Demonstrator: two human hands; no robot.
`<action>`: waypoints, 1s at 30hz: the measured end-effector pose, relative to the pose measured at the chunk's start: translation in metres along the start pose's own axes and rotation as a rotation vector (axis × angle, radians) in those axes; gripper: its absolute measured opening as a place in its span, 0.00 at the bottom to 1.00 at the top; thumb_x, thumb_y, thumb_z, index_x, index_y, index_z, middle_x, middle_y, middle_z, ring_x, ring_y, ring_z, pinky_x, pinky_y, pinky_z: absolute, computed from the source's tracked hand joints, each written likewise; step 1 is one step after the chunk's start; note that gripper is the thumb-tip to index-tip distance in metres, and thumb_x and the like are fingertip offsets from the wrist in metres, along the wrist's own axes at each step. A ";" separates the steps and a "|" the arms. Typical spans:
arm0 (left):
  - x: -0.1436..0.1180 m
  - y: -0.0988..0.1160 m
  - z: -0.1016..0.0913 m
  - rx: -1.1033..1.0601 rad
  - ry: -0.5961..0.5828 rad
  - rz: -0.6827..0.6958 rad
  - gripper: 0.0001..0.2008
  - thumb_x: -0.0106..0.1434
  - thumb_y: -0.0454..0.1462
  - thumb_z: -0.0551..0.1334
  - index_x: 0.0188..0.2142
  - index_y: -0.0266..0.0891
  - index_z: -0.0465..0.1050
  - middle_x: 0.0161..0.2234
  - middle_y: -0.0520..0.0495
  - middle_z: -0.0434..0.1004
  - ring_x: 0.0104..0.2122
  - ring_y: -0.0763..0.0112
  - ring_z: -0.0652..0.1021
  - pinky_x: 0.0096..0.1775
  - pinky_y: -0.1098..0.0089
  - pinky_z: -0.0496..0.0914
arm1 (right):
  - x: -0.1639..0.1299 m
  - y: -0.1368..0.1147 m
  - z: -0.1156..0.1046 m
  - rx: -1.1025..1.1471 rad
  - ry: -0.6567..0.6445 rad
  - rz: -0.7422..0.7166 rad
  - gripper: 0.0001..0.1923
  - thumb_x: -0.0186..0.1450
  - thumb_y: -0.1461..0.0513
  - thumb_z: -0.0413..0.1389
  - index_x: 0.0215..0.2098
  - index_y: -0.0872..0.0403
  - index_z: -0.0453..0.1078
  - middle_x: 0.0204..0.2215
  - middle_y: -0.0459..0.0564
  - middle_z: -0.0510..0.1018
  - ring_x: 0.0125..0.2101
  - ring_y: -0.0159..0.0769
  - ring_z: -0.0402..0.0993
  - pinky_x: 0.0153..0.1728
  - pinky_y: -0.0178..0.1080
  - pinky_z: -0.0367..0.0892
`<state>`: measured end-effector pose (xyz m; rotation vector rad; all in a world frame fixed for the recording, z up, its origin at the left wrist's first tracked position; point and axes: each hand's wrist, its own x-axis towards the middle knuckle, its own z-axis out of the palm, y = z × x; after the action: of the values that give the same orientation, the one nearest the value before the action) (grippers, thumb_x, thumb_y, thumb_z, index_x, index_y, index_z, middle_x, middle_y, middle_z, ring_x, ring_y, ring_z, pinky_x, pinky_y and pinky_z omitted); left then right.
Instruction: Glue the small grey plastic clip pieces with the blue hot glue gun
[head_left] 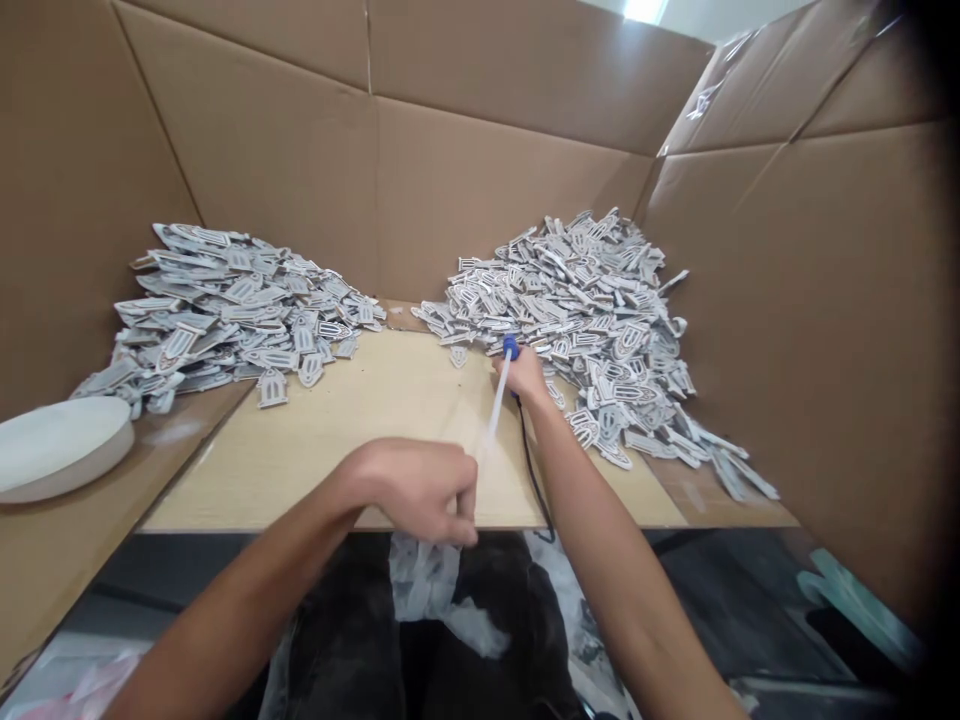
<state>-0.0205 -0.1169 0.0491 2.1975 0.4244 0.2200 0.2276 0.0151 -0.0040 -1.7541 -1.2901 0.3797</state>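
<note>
My right hand (523, 374) is wrapped round a blue hot glue gun (511, 346), mostly hidden behind the fingers. A long white glue stick (498, 400) sticks out of its back toward me, its lower end blurred. A black cord (531, 460) hangs from the gun over the table's front edge. My left hand (427, 490) hovers above that edge, close to the stick's lower end, with its fingers curled in. Whether it holds anything is hidden. Below it, a clear plastic bag (424, 580) lies on my lap.
Piles of grey-white slotted, pointed pieces stand at the left (247, 310) and right (570, 300) on the pale board (337, 420). A white round bowl (67, 445) sits at the far left. Tall cardboard walls (480, 170) enclose the table's back and sides.
</note>
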 end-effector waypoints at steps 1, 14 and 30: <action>0.008 -0.006 -0.007 0.038 0.076 -0.028 0.10 0.54 0.38 0.72 0.18 0.47 0.81 0.18 0.49 0.78 0.17 0.66 0.74 0.26 0.65 0.67 | 0.000 0.001 -0.002 -0.042 0.010 -0.019 0.05 0.56 0.62 0.63 0.26 0.50 0.70 0.26 0.50 0.79 0.34 0.44 0.78 0.39 0.40 0.72; 0.110 -0.132 -0.076 0.631 0.451 -0.430 0.27 0.77 0.45 0.48 0.71 0.46 0.66 0.74 0.36 0.61 0.72 0.43 0.63 0.67 0.39 0.60 | -0.018 -0.025 -0.041 -0.349 -0.608 -0.168 0.07 0.51 0.61 0.65 0.25 0.53 0.72 0.23 0.44 0.75 0.27 0.35 0.71 0.29 0.35 0.63; 0.047 -0.149 -0.078 -0.107 1.049 -0.379 0.14 0.43 0.29 0.75 0.31 0.40 0.79 0.28 0.46 0.78 0.29 0.65 0.75 0.33 0.67 0.68 | -0.052 -0.050 -0.042 -0.627 -0.766 -0.341 0.16 0.49 0.63 0.72 0.20 0.51 0.66 0.23 0.50 0.76 0.26 0.39 0.72 0.28 0.39 0.62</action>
<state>-0.0341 0.0424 -0.0207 1.6910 1.3335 1.1560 0.2053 -0.0478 0.0461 -1.8955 -2.4251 0.5088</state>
